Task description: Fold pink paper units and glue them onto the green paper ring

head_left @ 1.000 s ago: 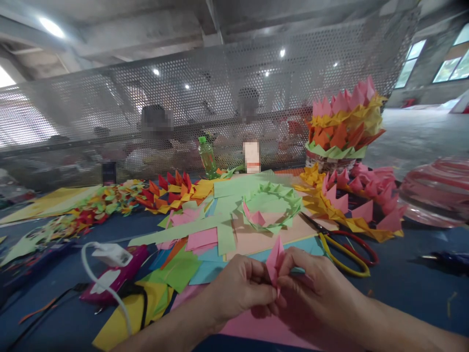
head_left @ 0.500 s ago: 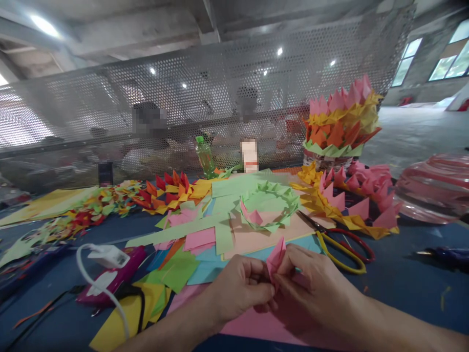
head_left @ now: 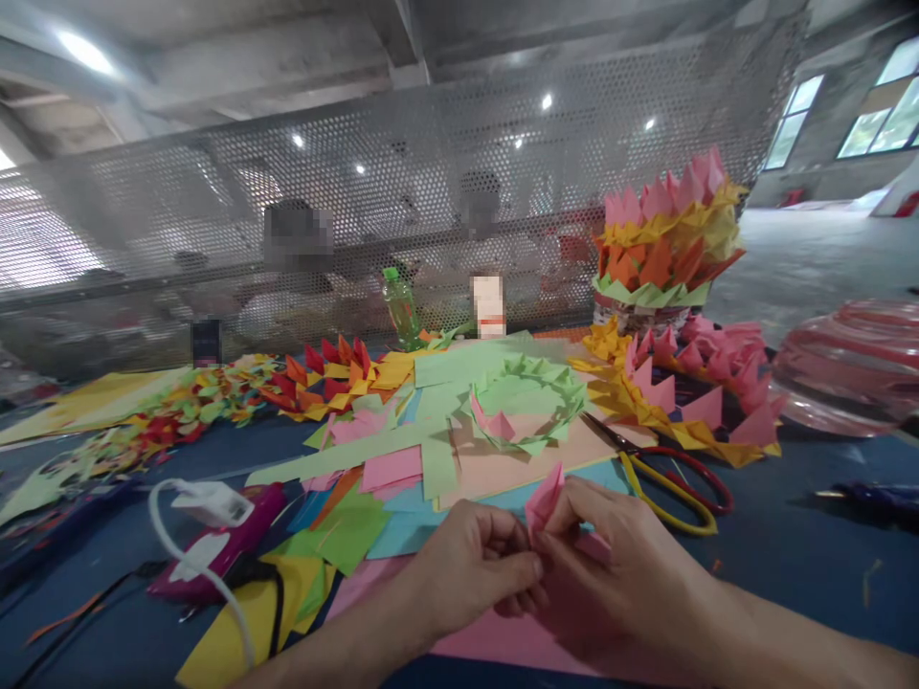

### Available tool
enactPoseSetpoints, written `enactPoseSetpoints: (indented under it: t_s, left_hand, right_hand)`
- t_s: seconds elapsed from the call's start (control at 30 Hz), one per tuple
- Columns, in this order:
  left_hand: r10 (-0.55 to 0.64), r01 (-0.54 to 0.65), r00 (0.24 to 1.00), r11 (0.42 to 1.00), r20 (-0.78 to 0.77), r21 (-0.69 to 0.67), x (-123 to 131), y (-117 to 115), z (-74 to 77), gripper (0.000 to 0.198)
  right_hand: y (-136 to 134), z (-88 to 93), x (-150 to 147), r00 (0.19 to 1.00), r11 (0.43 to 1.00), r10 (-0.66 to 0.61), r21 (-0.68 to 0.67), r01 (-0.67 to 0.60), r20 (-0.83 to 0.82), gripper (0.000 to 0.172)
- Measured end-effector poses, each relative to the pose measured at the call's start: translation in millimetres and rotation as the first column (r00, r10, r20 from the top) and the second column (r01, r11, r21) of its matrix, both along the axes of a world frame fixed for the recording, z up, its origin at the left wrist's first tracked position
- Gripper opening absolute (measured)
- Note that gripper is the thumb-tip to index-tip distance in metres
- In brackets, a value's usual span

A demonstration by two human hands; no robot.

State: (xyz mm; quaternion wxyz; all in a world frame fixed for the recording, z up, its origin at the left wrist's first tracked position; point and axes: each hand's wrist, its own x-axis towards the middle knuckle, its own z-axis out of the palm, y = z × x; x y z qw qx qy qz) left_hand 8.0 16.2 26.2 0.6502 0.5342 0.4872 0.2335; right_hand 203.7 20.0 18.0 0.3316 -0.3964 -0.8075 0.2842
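Observation:
A small folded pink paper piece (head_left: 546, 496), pointed at the top, is pinched between my two hands over a pink sheet (head_left: 495, 627). My left hand (head_left: 495, 555) grips its lower left side, thumb and fingers closed. From the right, my right hand (head_left: 603, 536) pinches it, with the fingers hiding its lower part. Just beyond lies a ring of light green folded paper (head_left: 567, 407) with a pink piece (head_left: 497, 423) set in its near left side. Scissors (head_left: 667, 483) with one yellow and one red handle lie right of the ring.
At left stand a magenta power strip (head_left: 269, 517) with a white plug and cable, and loose coloured sheets (head_left: 351, 536). Pink and yellow paper rings (head_left: 718, 416), a tiered paper basket (head_left: 657, 254) and a clear plastic container (head_left: 847, 368) are at right. A green bottle (head_left: 400, 311) stands behind.
The pink piece's tip has tilted slightly to the right and shows a wider face. Both hands stay closed on it in nearly the same place.

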Motion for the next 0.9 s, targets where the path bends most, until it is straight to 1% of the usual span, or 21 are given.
enactPoseSetpoints:
  t_s: [0.1, 0.2, 0.3, 0.43, 0.57, 0.6, 0.73, 0.8, 0.9]
  left_hand:
    - [-0.001, 0.001, 1.0, 1.0, -0.011, 0.011, 0.2, -1.4, 0.9, 0.027]
    - [0.005, -0.002, 0.999, 0.998, -0.041, 0.063, 1.1, -3.6, 1.7, 0.022]
    - [0.002, 0.004, 0.998, 0.994, -0.061, 0.11, 1.5, -4.4, 2.6, 0.021]
    - [0.0, 0.005, 0.998, 0.996, -0.061, 0.094, 0.7, -2.7, 4.2, 0.025]
    - [0.0, 0.004, 0.999, 0.997, -0.051, 0.082, 0.5, -2.0, 7.0, 0.028]
    - [0.0, 0.004, 0.999, 0.997, -0.047, 0.08, 0.8, -2.1, 7.6, 0.029]
    - [0.011, -0.009, 0.999, 0.997, -0.031, 0.071, 1.5, -2.4, 8.3, 0.034]
    - [0.009, -0.007, 0.999, 0.998, -0.032, 0.068, 1.1, -2.6, 7.2, 0.035]
    - [0.001, 0.002, 0.999, 0.997, -0.039, 0.078, 0.1, -3.6, 5.2, 0.035]
  right_hand:
    - [-1.3, 1.9, -0.7, 1.0, 0.998, -0.015, -0.054, 0.014, -0.007, 0.016]
    - [-2.3, 3.5, -2.0, 1.0, 0.992, -0.022, -0.128, 0.02, -0.021, 0.015]
    - [-1.3, 5.2, -2.9, 0.999, 0.987, -0.023, -0.158, 0.016, -0.045, 0.016]
    - [2.4, 5.1, -1.2, 0.995, 0.98, -0.007, -0.197, -0.013, -0.1, 0.017]
    - [3.5, 0.7, 0.1, 0.981, 0.966, 0.012, -0.252, -0.061, -0.193, 0.01]
    - [3.2, -0.6, -0.2, 0.974, 0.961, 0.008, -0.268, -0.071, -0.228, 0.01]
    - [1.7, -3.0, -3.2, 0.934, 0.936, -0.047, -0.342, -0.083, -0.354, 0.026]
    - [1.0, -2.0, -4.6, 0.927, 0.926, -0.08, -0.373, -0.067, -0.367, 0.031]
    - [-0.3, 0.7, -5.6, 0.916, 0.91, -0.109, -0.409, -0.064, -0.386, 0.034]
